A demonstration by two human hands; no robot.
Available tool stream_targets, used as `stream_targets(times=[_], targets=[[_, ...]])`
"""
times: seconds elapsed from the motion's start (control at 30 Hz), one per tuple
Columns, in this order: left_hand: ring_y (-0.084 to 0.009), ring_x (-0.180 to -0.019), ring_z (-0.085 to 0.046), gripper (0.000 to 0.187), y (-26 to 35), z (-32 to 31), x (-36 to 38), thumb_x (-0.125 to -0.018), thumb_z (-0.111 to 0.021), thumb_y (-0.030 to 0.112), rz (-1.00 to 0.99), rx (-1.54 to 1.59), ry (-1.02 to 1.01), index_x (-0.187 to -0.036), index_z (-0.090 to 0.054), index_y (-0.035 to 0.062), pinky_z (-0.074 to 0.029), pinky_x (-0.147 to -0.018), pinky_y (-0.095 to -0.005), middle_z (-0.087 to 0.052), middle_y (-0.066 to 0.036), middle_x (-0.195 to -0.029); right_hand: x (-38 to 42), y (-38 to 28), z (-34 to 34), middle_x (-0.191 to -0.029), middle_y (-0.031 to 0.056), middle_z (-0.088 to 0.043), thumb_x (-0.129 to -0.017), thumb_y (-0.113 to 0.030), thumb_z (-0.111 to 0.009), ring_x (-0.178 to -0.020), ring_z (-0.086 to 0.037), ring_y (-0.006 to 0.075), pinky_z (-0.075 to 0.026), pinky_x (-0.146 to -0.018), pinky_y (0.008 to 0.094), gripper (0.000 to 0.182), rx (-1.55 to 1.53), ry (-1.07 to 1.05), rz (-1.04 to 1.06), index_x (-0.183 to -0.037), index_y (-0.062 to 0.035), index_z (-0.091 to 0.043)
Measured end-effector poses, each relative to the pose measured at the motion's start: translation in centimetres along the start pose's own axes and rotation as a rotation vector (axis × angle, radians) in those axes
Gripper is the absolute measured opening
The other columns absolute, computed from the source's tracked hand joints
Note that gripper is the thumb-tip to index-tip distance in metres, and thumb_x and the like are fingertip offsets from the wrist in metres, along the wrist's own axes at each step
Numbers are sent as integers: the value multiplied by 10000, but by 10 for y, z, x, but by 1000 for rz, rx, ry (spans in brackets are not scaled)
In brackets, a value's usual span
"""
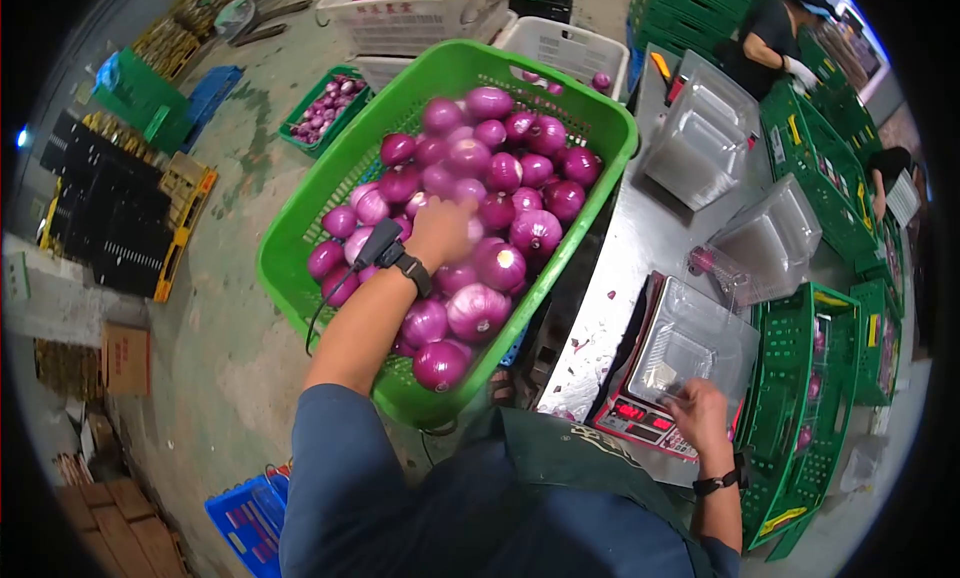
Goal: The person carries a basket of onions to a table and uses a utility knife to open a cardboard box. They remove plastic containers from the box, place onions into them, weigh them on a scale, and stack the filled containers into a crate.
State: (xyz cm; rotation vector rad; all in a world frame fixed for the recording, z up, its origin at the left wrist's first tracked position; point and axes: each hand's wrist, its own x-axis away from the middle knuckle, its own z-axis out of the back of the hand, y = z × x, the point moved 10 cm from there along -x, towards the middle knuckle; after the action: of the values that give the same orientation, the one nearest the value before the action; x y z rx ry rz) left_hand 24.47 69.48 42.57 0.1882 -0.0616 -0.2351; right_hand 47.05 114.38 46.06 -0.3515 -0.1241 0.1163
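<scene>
My left hand (442,233) reaches into a green plastic basket (292,263) full of red onions (477,311). Its fingers are down among the onions and blurred, so I cannot tell whether they grip one. At the right, the fingers of my right hand (700,414) are pinched at the near edge of a clear plastic clamshell box (682,340). This box lies opened out on a red digital scale (640,425) with lit red digits. No onion shows inside it.
Stacked clear boxes (703,128) and another clear box (768,240) stand on the metal table (590,350). Green crates (800,408) line its right side. White crates (410,23) and a small onion crate (325,113) sit behind the basket. Co-workers (765,43) are at the upper right.
</scene>
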Motion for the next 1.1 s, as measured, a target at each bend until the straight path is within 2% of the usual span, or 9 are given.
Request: stream_targets(times=[0.33,0.53,0.67,0.73,0.8,0.87,0.93,1.0,1.1], targets=[[-385,-950,-640,648,-10,20,6,-627,-907,253,-24,161,73,-1165,-595,71,-517,-871,-469,-676,-203,-1041,-31,-112,40,-954,134,-672,-709,-158,-861,-890,-652,322,-527,-777,403,386,-254,145,117,-1012,-30,-658],[-187,-928,-655,544,-7,51,14,-770,-874,235,-8,946,-95,-1182,-579,35,-535,-791,-324,-675,-96,-1012,-90,-177,42,-1079,125,-659,-755,-106,-842,-902,-647,237,-541,-786,359,515,-611,226,142,-1215,-35,-621],[-133,-895,-676,480,97,85,43,-866,-816,326,-87,1401,-344,-1131,-599,-11,-536,-723,-271,-700,-117,-1015,-121,-262,65,-1223,160,-612,-749,-85,-840,-1028,-642,272,-540,-880,371,672,-683,317,406,-1352,-46,-546],[-111,-733,-627,406,128,86,47,-963,-700,390,-253,1228,-386,-1067,-638,3,-473,-595,-263,-693,-64,-850,-128,-273,61,-1262,183,-591,-752,-77,-835,-1099,-627,304,-522,-942,374,698,-555,399,593,-1374,-42,-522],[-117,-679,-621,410,119,83,44,-952,-697,411,-83,1415,-535,-1027,-656,9,-483,-587,-296,-683,-44,-766,-132,-248,56,-1250,130,-609,-799,-63,-810,-1105,-621,232,-511,-950,345,628,-768,343,469,-1359,-45,-525],[-175,-663,-659,394,63,96,9,-914,-722,390,-114,949,-41,-994,-665,8,-513,-605,-340,-689,-75,-732,-124,-210,41,-1209,93,-623,-821,-47,-792,-1077,-617,181,-515,-926,321,579,-1039,277,228,-1338,-47,-532],[-382,-845,-688,317,23,80,-9,-794,-739,240,-116,554,159,-1000,-672,9,-545,-761,-456,-707,-184,-874,-112,-166,24,-1114,51,-636,-849,-34,-762,-974,-616,118,-528,-837,270,527,-1263,175,-5,-1323,-54,-533],[-362,-1009,-654,426,16,36,-15,-748,-779,157,-268,356,111,-1125,-640,16,-538,-883,-442,-665,-193,-1056,-96,-132,21,-1024,50,-642,-867,-113,-749,-804,-628,104,-545,-627,255,490,-1264,213,-111,-1305,-47,-539],[-400,-1143,-571,667,20,7,-13,-692,-822,93,-193,340,-21,-1304,-558,72,-514,-961,-446,-529,-199,-1243,-66,-85,12,-954,82,-659,-890,-247,-714,-735,-648,139,-538,-583,281,432,-1265,326,-166,-1237,-30,-575]])
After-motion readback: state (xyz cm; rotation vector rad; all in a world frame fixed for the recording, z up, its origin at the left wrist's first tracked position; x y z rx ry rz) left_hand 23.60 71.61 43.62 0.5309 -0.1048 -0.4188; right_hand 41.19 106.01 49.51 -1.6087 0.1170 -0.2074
